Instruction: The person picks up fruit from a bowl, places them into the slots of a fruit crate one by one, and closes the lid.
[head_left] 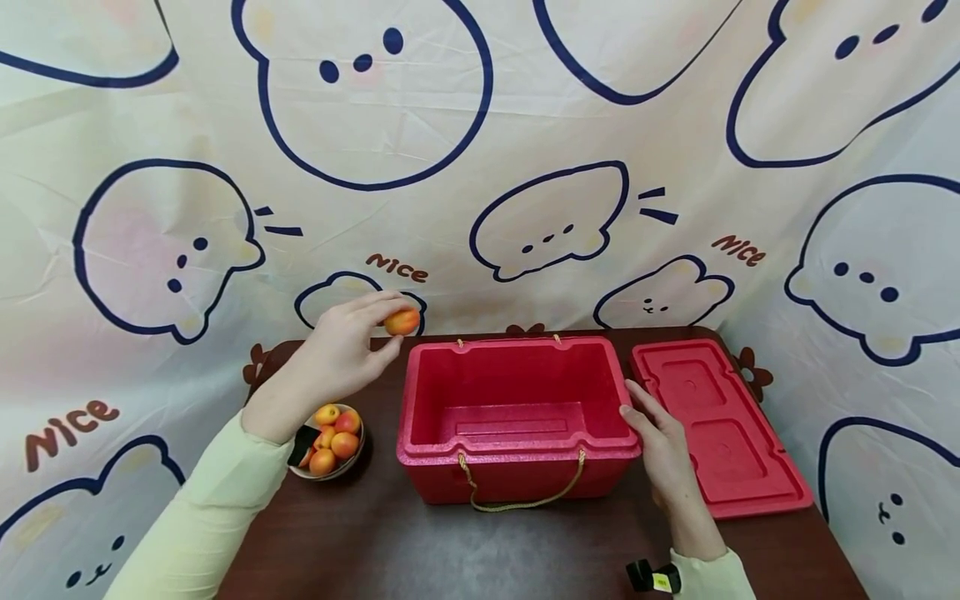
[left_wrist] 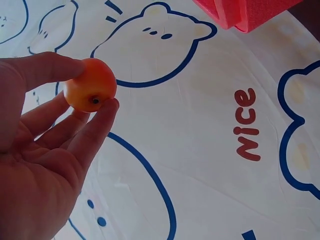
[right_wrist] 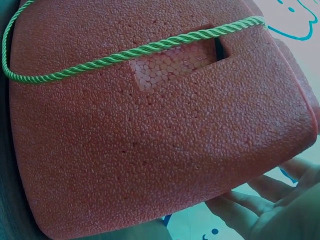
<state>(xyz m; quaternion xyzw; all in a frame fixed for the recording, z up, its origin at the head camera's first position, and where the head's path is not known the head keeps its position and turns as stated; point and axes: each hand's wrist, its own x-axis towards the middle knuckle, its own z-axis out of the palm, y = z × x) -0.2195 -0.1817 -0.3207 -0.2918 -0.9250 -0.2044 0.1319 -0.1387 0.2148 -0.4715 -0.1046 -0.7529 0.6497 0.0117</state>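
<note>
My left hand (head_left: 341,354) is raised left of the box and pinches an apricot (head_left: 402,322) between thumb and fingertips. In the left wrist view the same apricot (left_wrist: 90,86) is orange with a small dark stem spot. My right hand (head_left: 663,450) rests against the right side of the red foam box (head_left: 517,479), its thumb at the rim. The right wrist view shows its fingers (right_wrist: 235,212) extended along the box side. The box stands uncovered, and the visible part of its inside holds nothing. Left of it, a bowl (head_left: 363,446) holds several apricots (head_left: 337,442).
The red lid (head_left: 738,442) lies flat to the right of the box on the dark brown table (head_left: 375,550). A gold rope handle (head_left: 525,505) hangs on the box front. Behind the table hangs a cloth (head_left: 420,217) printed with bear faces.
</note>
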